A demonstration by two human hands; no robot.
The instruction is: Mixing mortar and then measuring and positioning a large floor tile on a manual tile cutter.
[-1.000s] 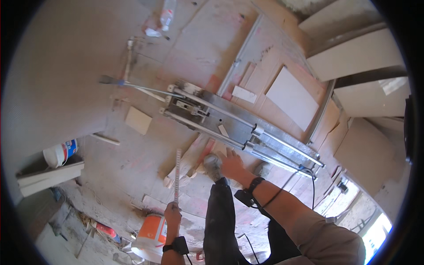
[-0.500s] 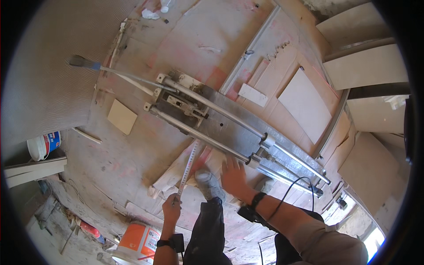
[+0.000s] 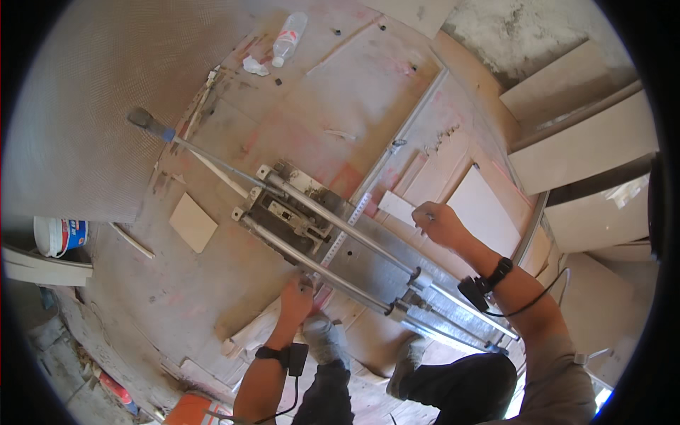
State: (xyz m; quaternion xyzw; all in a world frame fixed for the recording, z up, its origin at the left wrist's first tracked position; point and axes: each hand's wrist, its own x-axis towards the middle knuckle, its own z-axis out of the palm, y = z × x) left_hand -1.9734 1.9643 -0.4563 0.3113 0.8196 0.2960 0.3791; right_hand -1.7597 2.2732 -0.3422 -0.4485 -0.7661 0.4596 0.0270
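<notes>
Spanning the tile cutter [image 3: 421, 279], a narrow, flat, straight measuring strip [image 3: 333, 248] shows a pale face with fine graduation marks. The tile cutter comprises two round, parallel rails [image 3: 319, 208] of smooth, shiny metal, a flat grey metal plate [image 3: 368, 268], and a long, thin lever [image 3: 219, 163] with a blue collar and a dark grip.

Left hand [image 3: 296, 299]: fingers clamped on the near end of the measuring strip, just beside the nearer rail. From this hand the measuring strip extends away to the upper right, its far end past the other rail.

Right hand [image 3: 435, 223]: fingers curled, just beside a small, white, rectangular tile piece [image 3: 395, 206]; whether they grip anything cannot be told. The measuring strip lies to its left, apart from it. Near this hand rests a large, smooth, straight-edged white tile [image 3: 485, 202].
</notes>
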